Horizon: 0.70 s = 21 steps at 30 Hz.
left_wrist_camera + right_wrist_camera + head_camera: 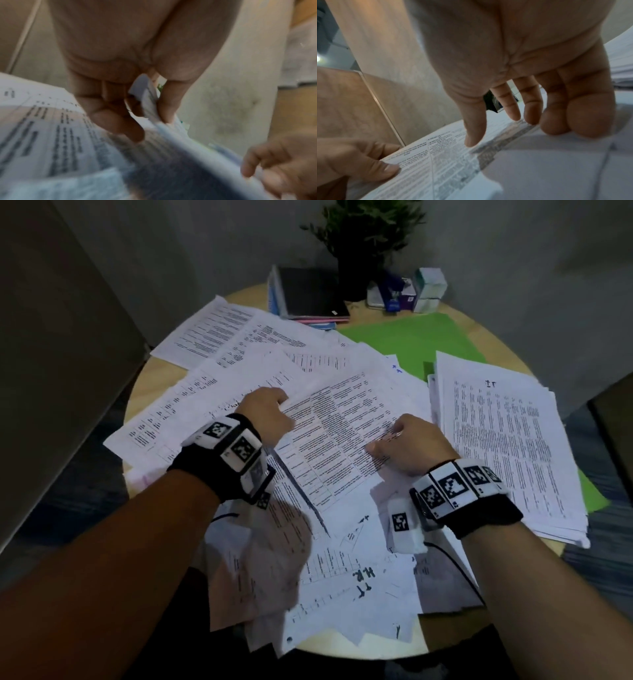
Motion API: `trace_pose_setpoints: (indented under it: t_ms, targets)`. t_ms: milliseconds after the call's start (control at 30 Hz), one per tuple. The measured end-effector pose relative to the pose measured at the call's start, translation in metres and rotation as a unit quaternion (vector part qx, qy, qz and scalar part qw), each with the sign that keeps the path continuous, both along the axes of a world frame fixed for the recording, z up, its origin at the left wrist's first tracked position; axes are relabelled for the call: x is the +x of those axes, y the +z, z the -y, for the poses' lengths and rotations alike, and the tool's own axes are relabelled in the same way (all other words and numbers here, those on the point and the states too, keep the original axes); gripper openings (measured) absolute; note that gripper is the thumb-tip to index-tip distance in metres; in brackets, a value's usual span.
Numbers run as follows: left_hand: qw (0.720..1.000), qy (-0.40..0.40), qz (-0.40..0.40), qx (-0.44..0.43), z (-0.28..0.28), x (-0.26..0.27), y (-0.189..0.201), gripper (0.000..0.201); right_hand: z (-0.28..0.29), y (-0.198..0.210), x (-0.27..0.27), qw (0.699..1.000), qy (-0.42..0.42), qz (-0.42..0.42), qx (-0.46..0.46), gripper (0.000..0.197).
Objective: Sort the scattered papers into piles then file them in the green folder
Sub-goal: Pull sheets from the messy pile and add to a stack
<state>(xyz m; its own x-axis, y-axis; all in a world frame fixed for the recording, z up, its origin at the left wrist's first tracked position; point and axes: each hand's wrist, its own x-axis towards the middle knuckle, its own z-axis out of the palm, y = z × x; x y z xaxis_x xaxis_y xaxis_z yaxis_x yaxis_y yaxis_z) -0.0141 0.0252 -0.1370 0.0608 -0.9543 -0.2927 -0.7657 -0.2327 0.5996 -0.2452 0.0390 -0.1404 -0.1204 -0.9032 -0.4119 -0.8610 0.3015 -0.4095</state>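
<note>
Your left hand (pixel 265 414) pinches the left edge of a printed table sheet (pixel 334 436) — thumb on top, fingers curled under it, as the left wrist view shows. Your right hand (pixel 411 445) holds the same sheet at its right edge: the thumb presses on the print and the fingers (pixel 554 115) reach down, slightly spread, to the paper's edge; whether they curl beneath it cannot be told. The sheet is lifted a little above the scattered papers (pixel 239 371) that cover most of the round wooden table (pixel 455 316). To your right lies a squared-up pile of papers (pixel 507 446), resting partly on the green folder (pixel 411 337), which lies flat toward the far right of the table with loose sheets overlapping its near edge. At the far edge sit a stack of notebooks (pixel 308 292), a potted plant (pixel 363 241) and some small boxes (pixel 428 289).
</note>
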Motion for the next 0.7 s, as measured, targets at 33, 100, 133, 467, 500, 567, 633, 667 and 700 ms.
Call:
trace_pose_setpoints:
  t_ms: [33, 100, 133, 467, 500, 567, 633, 667, 700]
  targets:
    - [0.999, 0.021, -0.037, -0.027, 0.000, 0.002, 0.004, 0.023, 0.000, 0.003, -0.003, 1.000, -0.003, 0.008, -0.009, 0.064]
    - [0.987, 0.082, -0.119, -0.067, -0.003, 0.009, 0.012, 0.019, 0.003, 0.010, -0.009, 0.998, -0.035, 0.031, -0.043, 0.062]
    - [0.976, 0.117, -0.162, -0.085, -0.005, 0.014, 0.015, 0.021, 0.005, 0.012, -0.012, 0.995, -0.060, 0.045, -0.065, 0.064]
    - [0.954, 0.140, -0.259, -0.051, -0.048, 0.028, 0.023, 0.056, -0.003, 0.017, 0.005, 0.900, -0.071, 0.407, -0.138, 0.038]
    - [0.956, 0.131, -0.260, -0.026, -0.049, 0.032, 0.023, 0.066, -0.002, 0.017, 0.002, 0.900, -0.058, 0.406, -0.147, 0.034]
    - [0.938, 0.119, -0.325, 0.007, -0.049, 0.042, 0.024, 0.048, -0.002, 0.018, -0.001, 0.892, -0.038, 0.428, -0.139, 0.026]
    - [0.920, 0.118, -0.374, 0.011, -0.050, 0.048, 0.023, 0.032, -0.001, 0.015, 0.000, 0.908, -0.016, 0.401, -0.121, 0.024]
    - [0.915, 0.120, -0.385, -0.001, -0.050, 0.050, 0.021, 0.033, -0.002, 0.016, 0.002, 0.917, -0.001, 0.383, -0.114, 0.028]
    - [0.914, 0.120, -0.388, -0.019, -0.051, 0.051, 0.017, 0.036, 0.000, 0.013, 0.003, 0.921, 0.008, 0.373, -0.112, 0.032]
